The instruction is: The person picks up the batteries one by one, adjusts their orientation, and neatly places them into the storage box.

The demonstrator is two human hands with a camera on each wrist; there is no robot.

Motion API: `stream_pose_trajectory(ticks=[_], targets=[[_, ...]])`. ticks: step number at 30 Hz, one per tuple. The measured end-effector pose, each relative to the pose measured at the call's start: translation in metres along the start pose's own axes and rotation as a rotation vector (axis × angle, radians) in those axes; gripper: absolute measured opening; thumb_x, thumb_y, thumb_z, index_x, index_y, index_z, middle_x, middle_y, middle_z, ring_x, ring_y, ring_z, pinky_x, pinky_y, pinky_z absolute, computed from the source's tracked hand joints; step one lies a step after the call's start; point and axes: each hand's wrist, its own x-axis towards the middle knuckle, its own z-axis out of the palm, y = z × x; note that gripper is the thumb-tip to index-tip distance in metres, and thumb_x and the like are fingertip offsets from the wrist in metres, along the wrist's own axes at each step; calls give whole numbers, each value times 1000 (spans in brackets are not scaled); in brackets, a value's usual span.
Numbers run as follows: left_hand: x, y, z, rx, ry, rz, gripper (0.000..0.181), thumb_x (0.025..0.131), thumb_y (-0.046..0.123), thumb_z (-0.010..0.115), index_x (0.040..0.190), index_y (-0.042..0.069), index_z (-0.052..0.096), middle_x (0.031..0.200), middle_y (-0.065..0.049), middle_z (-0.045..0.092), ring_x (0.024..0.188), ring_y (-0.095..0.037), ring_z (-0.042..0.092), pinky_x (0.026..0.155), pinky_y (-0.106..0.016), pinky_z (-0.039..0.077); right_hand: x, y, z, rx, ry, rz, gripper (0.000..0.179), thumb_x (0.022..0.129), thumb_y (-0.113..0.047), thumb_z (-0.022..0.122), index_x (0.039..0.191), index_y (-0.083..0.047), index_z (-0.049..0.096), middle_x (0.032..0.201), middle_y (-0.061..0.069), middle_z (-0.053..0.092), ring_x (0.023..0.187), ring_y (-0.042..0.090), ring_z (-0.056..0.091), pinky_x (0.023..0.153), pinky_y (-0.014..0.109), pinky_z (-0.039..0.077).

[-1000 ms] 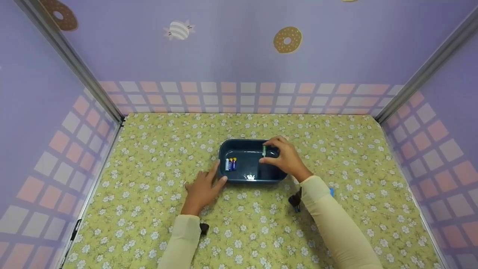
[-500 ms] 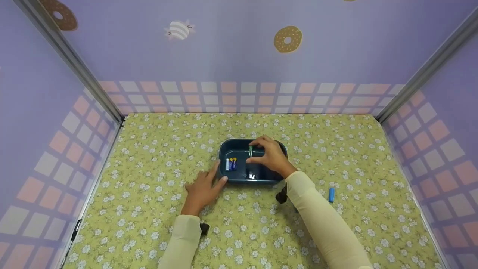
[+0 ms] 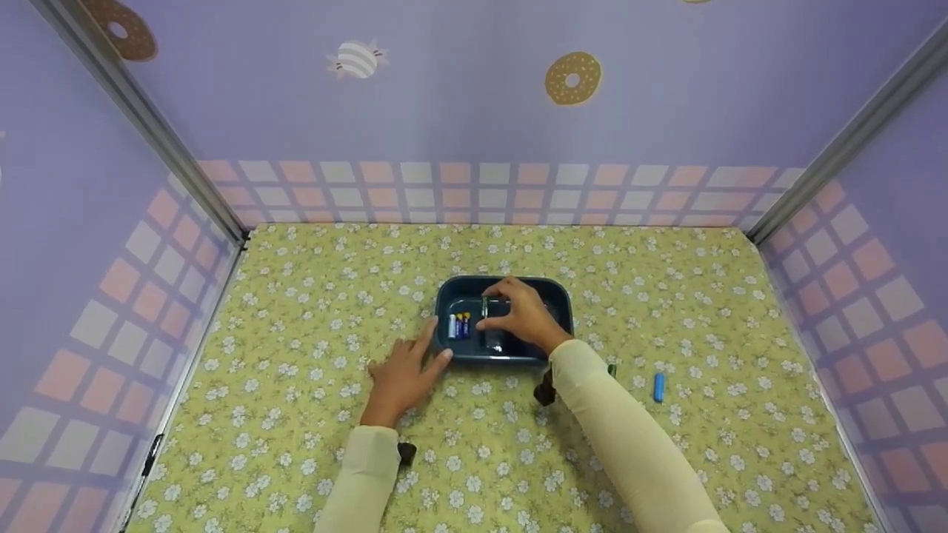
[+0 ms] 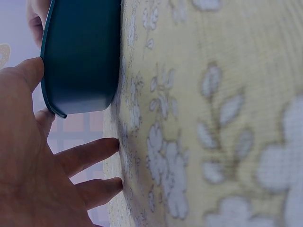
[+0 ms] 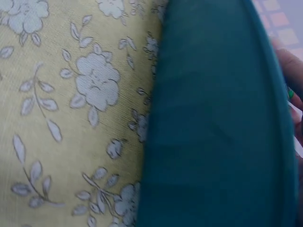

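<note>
A dark teal plastic bin (image 3: 503,360) sits on the table, with several batteries (image 3: 458,326) side by side at its left end, one whitish and the others purple with yellow tops. My right hand (image 3: 522,311) reaches into the bin and pinches a slim green battery (image 3: 484,307) between thumb and fingers, just right of that row. The battery's green end (image 5: 290,93) peeks out past the rim in the right wrist view. At the bin's left side, my left hand (image 3: 405,375) touches the rim with thumb and index finger spread; its other fingers (image 4: 90,156) rest against the tablecloth.
A blue cylinder (image 3: 659,387) lies on the flowered tablecloth (image 3: 296,370) to the right. Nearer my right sleeve is a small green object (image 3: 612,370), partly covered by the arm. Purple patterned walls (image 3: 474,111) enclose the table at the back and sides.
My right hand has moved left and slightly lower within the bin, carrying the green battery toward the row. The blue cylinder and green object came out from behind the sleeve. The left hand stays put.
</note>
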Motion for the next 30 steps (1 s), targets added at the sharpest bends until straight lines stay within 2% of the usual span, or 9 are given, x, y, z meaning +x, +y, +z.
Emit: stream_pose_trajectory(ticks=[3, 10, 22, 30], targets=[[-1, 0, 0, -7, -1, 4, 81, 93, 84, 33, 162, 49, 9, 161, -16, 41, 145, -47, 40, 103, -90, 12, 1, 0, 5, -8, -13, -2, 57, 78, -35, 91, 124, -10, 70, 120, 7, 64, 110, 31, 63, 95, 46, 54], [0, -1, 2, 2, 6, 12, 80, 93, 84, 32, 162, 51, 8, 157, -16, 44, 138, -45, 50, 104, -89, 14, 5, 0, 15, -25, -30, -9, 57, 78, -37, 91, 124, -10, 71, 121, 6, 64, 111, 26, 63, 96, 44, 54], [-1, -1, 0, -9, -5, 5, 80, 94, 83, 34, 162, 51, 7, 160, -18, 40, 144, -48, 42, 103, -90, 12, 7, 2, 28, -36, -37, -4, 58, 77, -39, 91, 122, -9, 71, 118, 6, 64, 109, 21, 63, 97, 40, 54], [-1, -1, 0, -3, 7, 13, 80, 93, 83, 33, 162, 51, 8, 156, -16, 45, 138, -44, 50, 102, -90, 15, 7, 2, 30, -73, -58, 8, 59, 77, -42, 90, 122, -8, 71, 120, 8, 64, 111, 23, 62, 100, 41, 52]])
